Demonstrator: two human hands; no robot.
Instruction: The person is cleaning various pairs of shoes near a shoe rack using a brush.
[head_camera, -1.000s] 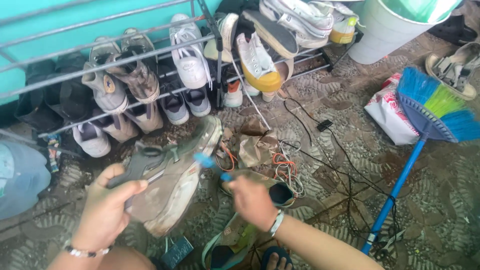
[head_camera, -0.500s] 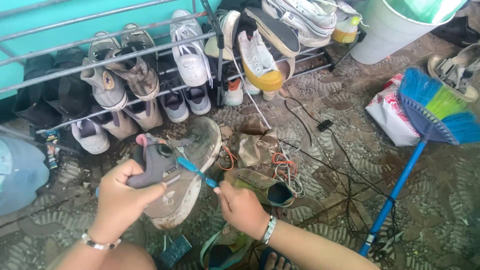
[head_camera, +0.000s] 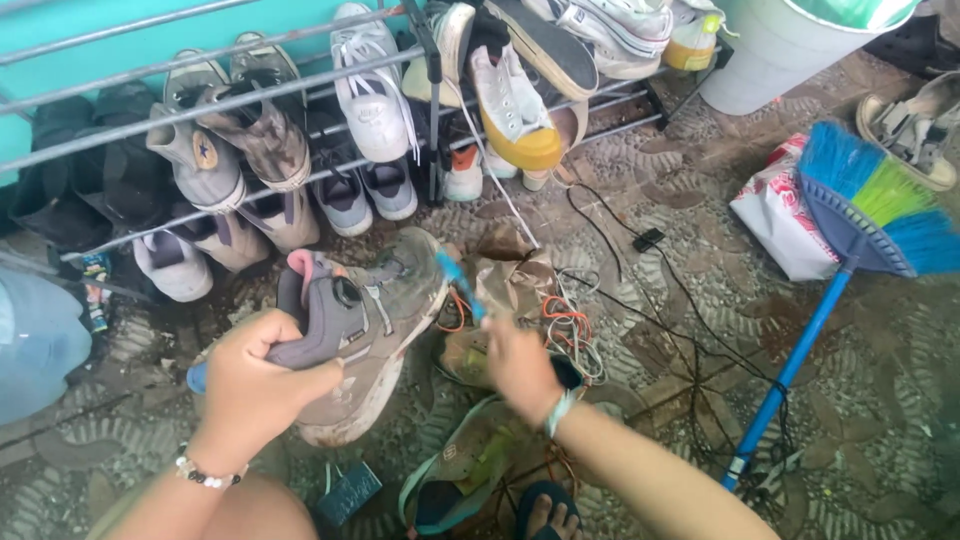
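Even, soft daylight; no single light source shows. Shadows faint, deepest under the metal shoe rack (head_camera: 250, 95). Colours saturated. Mild glare on the white plastic bucket (head_camera: 770, 60). Motion blur on the right hand (head_camera: 520, 365) and the small blue brush (head_camera: 458, 280) it holds; left hand (head_camera: 255, 390) sharper. Wide-angle bending at frame edges: rack bars slant. Fine compression softness over the patterned floor (head_camera: 880, 400).

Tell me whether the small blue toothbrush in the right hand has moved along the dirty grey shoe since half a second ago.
Yes. The small blue toothbrush has gone from the ankle area up to the toe of the dirty grey shoe, toward the metal shoe rack.
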